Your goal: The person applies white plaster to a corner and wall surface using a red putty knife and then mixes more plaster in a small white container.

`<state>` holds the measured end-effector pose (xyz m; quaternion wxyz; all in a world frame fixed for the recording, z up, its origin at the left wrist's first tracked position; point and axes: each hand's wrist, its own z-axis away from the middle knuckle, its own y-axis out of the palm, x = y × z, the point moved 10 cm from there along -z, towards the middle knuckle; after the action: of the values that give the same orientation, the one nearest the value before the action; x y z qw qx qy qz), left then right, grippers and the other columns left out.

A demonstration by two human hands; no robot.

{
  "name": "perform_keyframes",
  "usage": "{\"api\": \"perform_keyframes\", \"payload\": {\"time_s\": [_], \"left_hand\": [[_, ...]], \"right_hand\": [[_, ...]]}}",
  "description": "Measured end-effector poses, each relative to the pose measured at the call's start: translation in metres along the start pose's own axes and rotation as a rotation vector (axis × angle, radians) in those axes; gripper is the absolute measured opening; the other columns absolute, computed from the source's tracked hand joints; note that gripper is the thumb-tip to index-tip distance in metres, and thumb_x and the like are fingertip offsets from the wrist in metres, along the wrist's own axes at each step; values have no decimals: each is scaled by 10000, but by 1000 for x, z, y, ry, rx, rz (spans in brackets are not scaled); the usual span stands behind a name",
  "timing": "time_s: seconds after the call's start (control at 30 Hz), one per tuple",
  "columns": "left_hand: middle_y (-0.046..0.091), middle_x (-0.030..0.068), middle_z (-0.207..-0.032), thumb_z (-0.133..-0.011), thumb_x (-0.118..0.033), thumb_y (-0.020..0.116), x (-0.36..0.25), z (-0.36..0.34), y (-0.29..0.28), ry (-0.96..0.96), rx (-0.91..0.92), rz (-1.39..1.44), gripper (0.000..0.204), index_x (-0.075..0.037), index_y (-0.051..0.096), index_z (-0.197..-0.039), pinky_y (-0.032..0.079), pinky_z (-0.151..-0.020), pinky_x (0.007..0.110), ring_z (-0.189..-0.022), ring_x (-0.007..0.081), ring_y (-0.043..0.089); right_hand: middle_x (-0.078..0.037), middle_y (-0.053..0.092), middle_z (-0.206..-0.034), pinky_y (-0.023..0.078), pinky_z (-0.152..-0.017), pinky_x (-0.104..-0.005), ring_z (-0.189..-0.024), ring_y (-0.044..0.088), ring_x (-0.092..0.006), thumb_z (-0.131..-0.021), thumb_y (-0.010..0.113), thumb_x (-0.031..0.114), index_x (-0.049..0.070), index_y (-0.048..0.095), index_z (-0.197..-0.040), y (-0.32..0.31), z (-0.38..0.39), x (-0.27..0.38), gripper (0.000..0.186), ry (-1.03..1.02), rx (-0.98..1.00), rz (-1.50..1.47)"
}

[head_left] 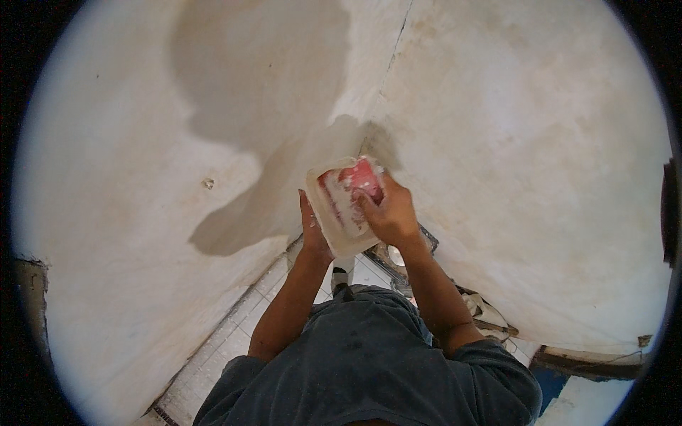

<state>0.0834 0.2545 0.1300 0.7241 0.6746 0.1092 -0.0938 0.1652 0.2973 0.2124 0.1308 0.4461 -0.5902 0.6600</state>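
In front of my chest, near the wall corner, I hold a pale plastic tub [348, 247] tilted, with its open side facing me. White paste and reddish smears coat its inside. My left hand [313, 228] supports the tub from its left side, fingers pressed along the wall. My right hand [393, 213] is closed at the tub's right side, its thumb laid over a flat red piece [366, 177] spotted with white paste. Whether this piece is a scraper I cannot tell for sure. The right fingers behind it are hidden.
Two pale, blotchy walls meet in a corner ahead: the left wall [128, 142] has a small hole [207, 184], the right wall [526, 156] a thin crack near the corner. Below lies white tile floor [238, 334]. A dark tray-like object [428, 240] and a crumpled cloth [484, 312] sit at right.
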Motion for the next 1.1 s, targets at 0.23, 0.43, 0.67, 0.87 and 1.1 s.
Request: {"api": "perform_keyframes", "payload": {"time_s": [0.23, 0.43, 0.67, 0.87, 1.1], "left_hand": [[546, 108, -1270, -891, -667, 392, -3, -2, 10, 4, 103, 92, 715, -120, 454, -1347, 442, -996, 456, -1158, 301, 529], [561, 135, -1263, -874, -748, 255, 5, -5, 20, -23, 248, 16, 818, -113, 447, -1352, 476, -970, 448, -1131, 305, 569], [557, 146, -1270, -880, -739, 263, 9, -8, 11, -20, 182, 53, 817, -101, 436, -1360, 470, -979, 451, -1136, 309, 568], [507, 143, -1338, -879, -741, 254, 8, -6, -18, -79, -54, 61, 827, -125, 375, -1417, 432, -1009, 483, -1194, 322, 524], [500, 126, -1332, -870, -716, 361, -9, -14, -33, -31, 21, 65, 778, -148, 399, -1399, 437, -992, 504, -1169, 323, 526]], "right_hand": [[-156, 674, -985, 506, -805, -321, -886, 666, -222, -823, 665, 124, -14, 544, -1196, -9, 6, -19, 416, 121, -58, -114], [-178, 668, -935, 507, -761, -360, -835, 657, -235, -796, 681, 164, -23, 554, -1170, -7, 10, 2, 437, 42, -33, -120], [-124, 663, -907, 507, -737, -319, -778, 630, -187, -817, 643, 95, -31, 562, -1142, 1, 5, -2, 358, -65, -77, -346], [-88, 653, -1003, 521, -750, -286, -834, 635, -152, -840, 622, 17, -24, 551, -1177, 11, -8, -31, 347, 155, -37, -781], [-99, 656, -1012, 544, -752, -317, -853, 643, -157, -839, 628, -2, -17, 561, -1158, 11, -24, -63, 327, 221, -98, -1130]]}}
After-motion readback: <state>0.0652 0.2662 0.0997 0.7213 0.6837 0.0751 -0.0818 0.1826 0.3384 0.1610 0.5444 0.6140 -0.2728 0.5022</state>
